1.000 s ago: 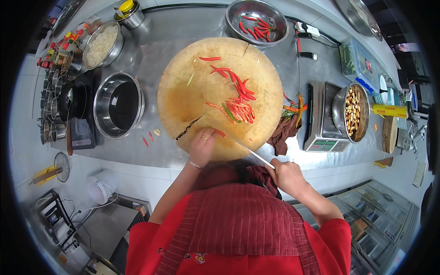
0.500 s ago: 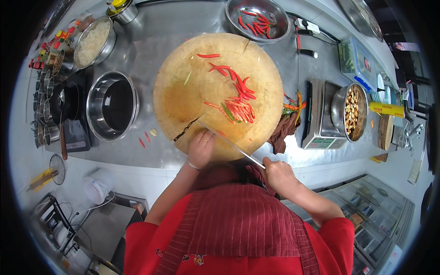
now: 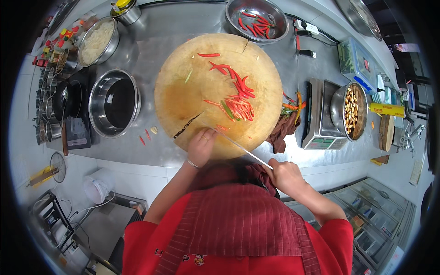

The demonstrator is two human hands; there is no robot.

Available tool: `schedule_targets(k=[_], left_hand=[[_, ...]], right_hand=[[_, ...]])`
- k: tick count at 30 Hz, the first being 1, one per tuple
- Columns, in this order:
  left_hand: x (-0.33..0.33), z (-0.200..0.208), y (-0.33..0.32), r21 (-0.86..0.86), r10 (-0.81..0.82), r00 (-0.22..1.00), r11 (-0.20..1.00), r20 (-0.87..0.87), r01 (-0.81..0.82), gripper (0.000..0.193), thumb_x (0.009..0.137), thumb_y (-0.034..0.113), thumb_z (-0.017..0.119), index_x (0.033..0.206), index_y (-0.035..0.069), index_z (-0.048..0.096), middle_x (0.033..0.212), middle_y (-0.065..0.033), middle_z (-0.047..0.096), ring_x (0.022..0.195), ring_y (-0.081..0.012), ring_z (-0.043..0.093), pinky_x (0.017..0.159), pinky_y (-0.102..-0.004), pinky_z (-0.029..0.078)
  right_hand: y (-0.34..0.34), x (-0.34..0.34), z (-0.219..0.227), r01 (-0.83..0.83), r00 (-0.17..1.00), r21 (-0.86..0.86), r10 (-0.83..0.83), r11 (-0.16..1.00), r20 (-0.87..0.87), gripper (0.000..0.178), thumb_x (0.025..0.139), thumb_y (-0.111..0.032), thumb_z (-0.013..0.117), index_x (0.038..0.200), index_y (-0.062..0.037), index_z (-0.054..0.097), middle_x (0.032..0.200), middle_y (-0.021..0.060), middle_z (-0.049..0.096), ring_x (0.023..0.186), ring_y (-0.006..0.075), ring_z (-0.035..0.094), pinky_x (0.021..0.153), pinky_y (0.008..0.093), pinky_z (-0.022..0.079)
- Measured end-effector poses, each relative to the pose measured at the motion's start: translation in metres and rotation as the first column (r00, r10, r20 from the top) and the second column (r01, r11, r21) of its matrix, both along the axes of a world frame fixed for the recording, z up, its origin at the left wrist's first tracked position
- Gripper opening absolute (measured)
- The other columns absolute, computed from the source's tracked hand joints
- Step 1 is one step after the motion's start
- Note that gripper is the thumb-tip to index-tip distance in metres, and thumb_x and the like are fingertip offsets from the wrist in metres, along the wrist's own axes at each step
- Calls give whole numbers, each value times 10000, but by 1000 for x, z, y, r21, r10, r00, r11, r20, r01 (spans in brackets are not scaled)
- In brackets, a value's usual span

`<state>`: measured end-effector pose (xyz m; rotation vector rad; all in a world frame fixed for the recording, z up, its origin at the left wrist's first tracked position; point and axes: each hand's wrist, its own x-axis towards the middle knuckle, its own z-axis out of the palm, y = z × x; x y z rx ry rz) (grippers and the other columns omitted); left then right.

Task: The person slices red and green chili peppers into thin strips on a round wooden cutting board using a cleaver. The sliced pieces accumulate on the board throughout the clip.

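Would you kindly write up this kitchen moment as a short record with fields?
Setting: steel counter seen from above
Board: round wooden chopping board, cracked at its near edge
On board: red chillies, whole and cut
Left hand: resting on the board's near edge
Right hand: gripping a knife, blade reaching toward the left hand
Left of board: empty steel bowl
Behind board: bowl of chillies
Right: scale carrying a bowl of nuts
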<state>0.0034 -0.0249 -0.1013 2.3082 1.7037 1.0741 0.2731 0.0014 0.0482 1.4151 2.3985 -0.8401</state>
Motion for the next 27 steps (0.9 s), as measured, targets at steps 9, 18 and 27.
schedule_targets(k=[9,18,27], left_hand=[[3,2,-1,4,9,999,1000,32,-9,186,754,-11,646,933,-39,687,990,-147,663,882,-288,649,760,-349,554],[-4,11,0,-30,-47,995,998,87,50,198,758,-8,653,951,-10,695,1016,-118,671,926,-272,637,819,-349,537],[-60,36,146,-34,165,984,985,-62,-167,266,738,60,667,1001,99,671,1017,-58,629,978,-277,563,832,-388,481]], right_hand=[[4,-4,-20,-25,999,-30,24,999,-20,232,888,-224,622,845,-4,562,606,224,605,578,419,624,526,496,504],[-11,12,-52,178,966,14,-172,984,-194,319,927,-296,599,771,-18,588,576,238,576,550,432,593,503,492,487],[-12,15,-33,-22,997,-17,21,1000,-80,318,929,-334,583,816,-38,611,592,206,599,571,411,610,534,491,500]])
